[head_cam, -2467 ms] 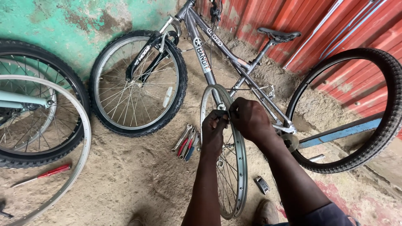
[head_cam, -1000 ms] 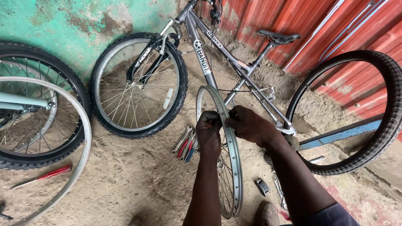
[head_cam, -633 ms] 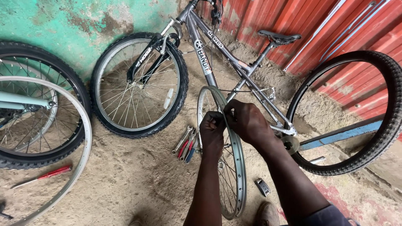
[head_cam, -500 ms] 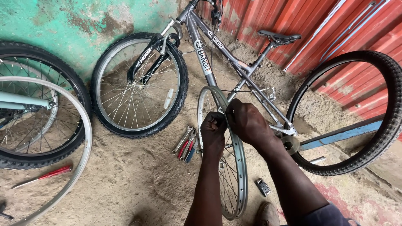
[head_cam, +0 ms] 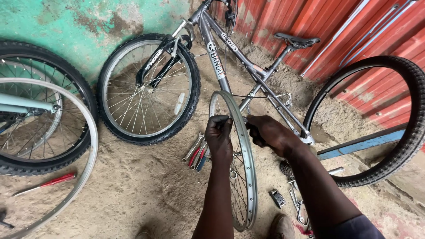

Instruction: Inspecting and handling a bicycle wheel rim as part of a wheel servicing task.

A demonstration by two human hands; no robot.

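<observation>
1. Standing upright on the sandy ground (head_cam: 133, 186), a bare silver spoked wheel rim (head_cam: 248, 177) carries no tyre.
2. Left hand (head_cam: 220, 135) closes around its top edge.
3. Right hand (head_cam: 270, 132), fingers curled, touches the rim's right side; what it holds I cannot tell.
4. Wrenches and pliers (head_cam: 197, 155) lie just beside it.

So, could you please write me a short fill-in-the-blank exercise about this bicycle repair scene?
1. Both hands, the left hand and the right hand, grip a bare silver wheel rim that has no ____ on it.
2. The screwdriver lying on the sandy ground has a ____ handle.
3. The grey bicycle leans against a wall and lacks its ____ wheel.
4. The loose black tyre stands against the ____ corrugated wall.

Missing words: tyre; red; rear; red
</observation>
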